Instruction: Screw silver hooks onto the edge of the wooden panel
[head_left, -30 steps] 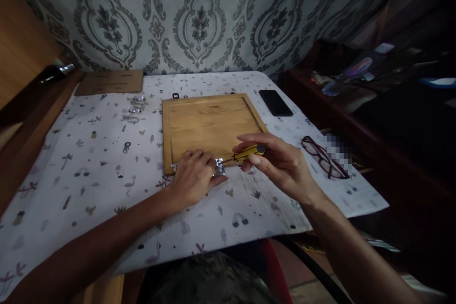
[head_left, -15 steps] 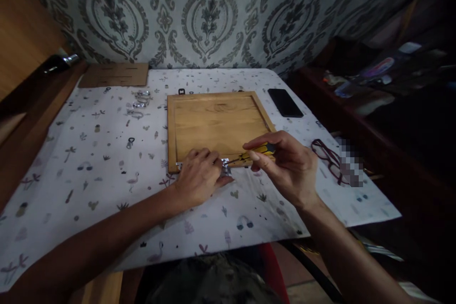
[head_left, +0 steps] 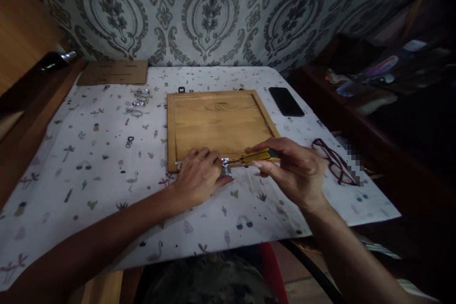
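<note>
A framed wooden door panel (head_left: 219, 121) lies on the table. At its near edge sits a shiny metal hinge (head_left: 226, 169), partly covered by my left hand (head_left: 199, 173). That hand's fingers are bent over the panel's edge and its thumb lies along the near side, gripping the hinge. My right hand (head_left: 297, 166) is closed around the yellow and black handle of a screwdriver (head_left: 265, 154). The shaft points left, its tip at the hinge beside my left fingers. Any screw under the tip is too small to make out.
Several metal hinges (head_left: 140, 97) lie left of the panel, near a piece of brown cardboard (head_left: 112, 72). A black phone (head_left: 286, 101) and dark red glasses (head_left: 333, 161) are on the right of the patterned tablecloth (head_left: 107, 190). Behind the table hangs patterned fabric.
My right hand has shifted slightly right and down, and its grip on the screwdriver handle has changed, showing more of the handle. My left hand stays in place on the hinge.
</note>
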{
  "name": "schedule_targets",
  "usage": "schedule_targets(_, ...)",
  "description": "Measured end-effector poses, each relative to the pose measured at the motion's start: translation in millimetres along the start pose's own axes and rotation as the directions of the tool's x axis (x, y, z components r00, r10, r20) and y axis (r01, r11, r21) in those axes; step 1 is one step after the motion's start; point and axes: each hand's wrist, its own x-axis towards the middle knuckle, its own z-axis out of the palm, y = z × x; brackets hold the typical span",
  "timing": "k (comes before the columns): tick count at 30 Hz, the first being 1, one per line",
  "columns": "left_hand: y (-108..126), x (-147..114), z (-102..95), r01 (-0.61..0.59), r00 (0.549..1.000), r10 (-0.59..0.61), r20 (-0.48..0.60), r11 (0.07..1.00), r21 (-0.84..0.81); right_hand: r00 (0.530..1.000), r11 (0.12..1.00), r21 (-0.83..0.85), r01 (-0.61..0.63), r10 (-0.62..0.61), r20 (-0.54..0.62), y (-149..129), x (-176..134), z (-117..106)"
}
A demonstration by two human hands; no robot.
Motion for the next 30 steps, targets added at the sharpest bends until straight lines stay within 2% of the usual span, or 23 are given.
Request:
schedule_targets(3,-0.7,-0.4,1.1,-0.004,1.000,0.004,-0.004,1.000,0.004,1.000,0.999,-0.047,0.004,-0.005,-0.021,-4.8,0.2,5.3)
schedule_targets(7,-1.2,-0.2,0.5,-0.008,1.000,0.008,-0.003,1.000,0.006,0.991,0.990,0.109,-0.086,0.074,0.115,-8.5,2.8,0.4)
schedule_targets(10,-0.5,0.6,-1.1,-0.004,1.000,0.004,0.004,1.000,0.013,0.971,0.964,0.236,-0.123,0.067,0.231,-5.1,3.1,-6.3)
schedule_targets(13,0.1,1.2,-1.8,0.002,1.000,-0.002,0.003,1.000,0.016,0.957,0.961,0.250,-0.121,0.046,0.288,-0.9,2.4,-8.0)
schedule_targets(15,0.0,1.2,-1.3,0.001,1.000,-0.002,0.006,1.000,0.016,0.968,0.977,0.189,-0.098,0.050,0.245,-0.2,1.9,-4.3)
schedule_targets(19,-0.9,0.5,1.1,-0.008,1.000,0.008,0.005,1.000,0.018,1.000,1.000,0.010,-0.013,0.013,0.025,-3.5,2.3,9.6)
schedule_targets(21,-0.8,0.2,1.6,-0.008,1.000,0.008,0.000,1.000,0.024,1.000,1.000,-0.009,-0.006,0.006,-0.013,-6.2,3.5,14.2)
schedule_targets(26,0.6,0.9,-1.4,-0.004,1.000,0.004,-0.003,0.999,0.033,0.991,0.985,0.134,-0.111,0.099,0.088,-9.3,5.8,8.1)
schedule_targets(30,0.6,1.0,-3.0,-0.007,1.000,0.007,0.007,1.000,0.024,0.979,0.957,0.253,-0.139,0.095,0.180,-6.9,5.1,-2.1)
